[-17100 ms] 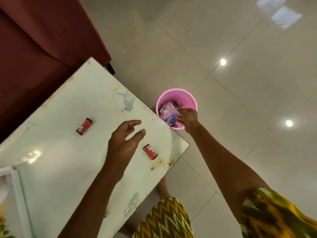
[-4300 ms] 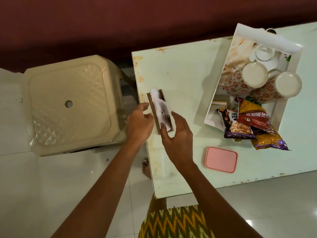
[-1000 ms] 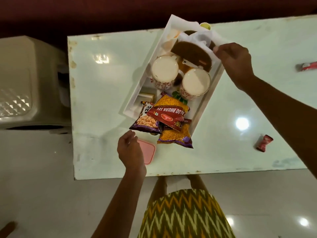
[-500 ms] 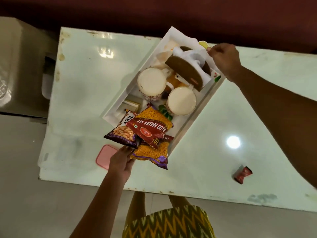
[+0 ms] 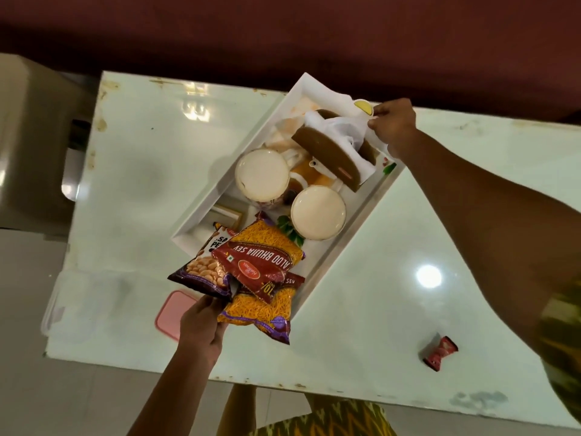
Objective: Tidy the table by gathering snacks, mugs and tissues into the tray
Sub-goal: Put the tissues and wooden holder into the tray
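Tray (image 5: 201, 212) gripped both ends: right hand (image 5: 393, 127) fingers pinch the far rim, left hand (image 5: 201, 325) fingers hold the near end under the snack packets (image 5: 257, 269).

A pink lid (image 5: 171, 311) lies flat on the pale table (image 5: 141, 171) toward seven o'clock. A beige plastic stool (image 5: 31, 146) stands at nine o'clock. A dark red sofa (image 5: 283, 36) spans twelve o'clock.

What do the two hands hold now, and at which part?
Both hold the white tray: left hand at its near end under the snack packets, right hand at its far corner.
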